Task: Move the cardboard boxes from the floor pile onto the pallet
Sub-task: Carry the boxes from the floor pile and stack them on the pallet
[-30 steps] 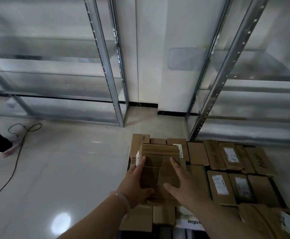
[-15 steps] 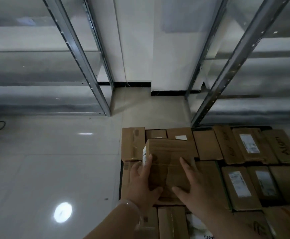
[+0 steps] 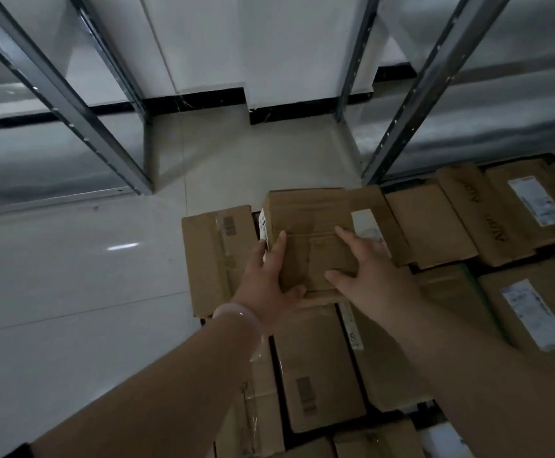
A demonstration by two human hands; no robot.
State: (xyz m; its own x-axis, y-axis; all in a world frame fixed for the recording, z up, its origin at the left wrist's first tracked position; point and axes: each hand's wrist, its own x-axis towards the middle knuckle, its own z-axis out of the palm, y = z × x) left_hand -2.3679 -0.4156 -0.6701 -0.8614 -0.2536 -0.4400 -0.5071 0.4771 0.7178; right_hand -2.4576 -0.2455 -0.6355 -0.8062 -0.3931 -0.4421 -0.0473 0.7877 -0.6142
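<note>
A brown cardboard box (image 3: 306,223) with tape across its top is held between both hands over the far left part of a layer of boxes. My left hand (image 3: 266,285) grips its left side, thumb under the near edge, fingers up along the side by a white label. My right hand (image 3: 368,269) holds the near right part, fingers spread over the top. Several flat-lying cardboard boxes (image 3: 434,226) fill the pallet, whose dark edge (image 3: 517,158) shows at the far side. Whether the held box rests on the layer below cannot be told.
Two metal shelving racks stand behind, one upright (image 3: 58,94) at the left and another (image 3: 418,90) at the right, close to the pallet's far edge. Glossy tiled floor (image 3: 71,292) spreads to the left. A white wall with black skirting (image 3: 197,100) lies beyond.
The view has tilted down and come closer to the boxes. Both hands have carried the box forward, toward the far left corner of the layer. The foot and cable at the left are out of view.
</note>
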